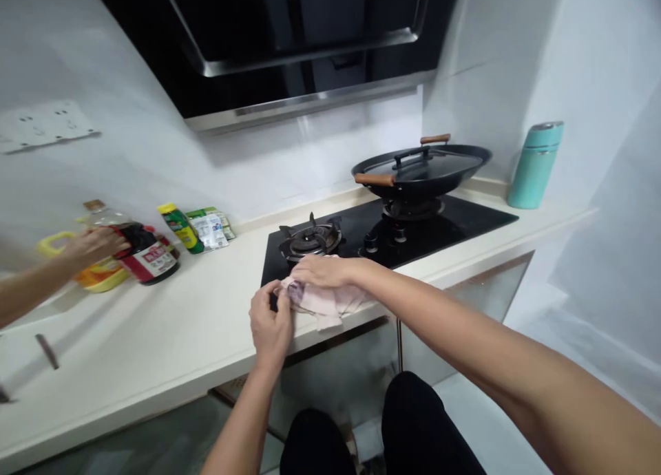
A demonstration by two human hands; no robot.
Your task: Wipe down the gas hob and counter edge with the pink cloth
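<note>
A pale pink cloth [330,301] with a purple patch lies bunched on the front left edge of the black gas hob [356,237], hanging a little over the counter front. Its left end is pinched between the thumb and fingers of my left hand [271,320]. Palm down, my right hand [320,271] rests on top of the cloth with its fingers stretched out toward the left one. Just behind my hands stands the left burner [310,239], with its pan support and no pot on it.
A lidded black wok [421,166] with wooden handles sits on the right burner. Beyond it stands a turquoise flask [536,165]. At left, another person's hand [100,244] touches a dark sauce bottle [152,260] near a yellow-green container [180,228]. A black range hood [310,41] hangs overhead.
</note>
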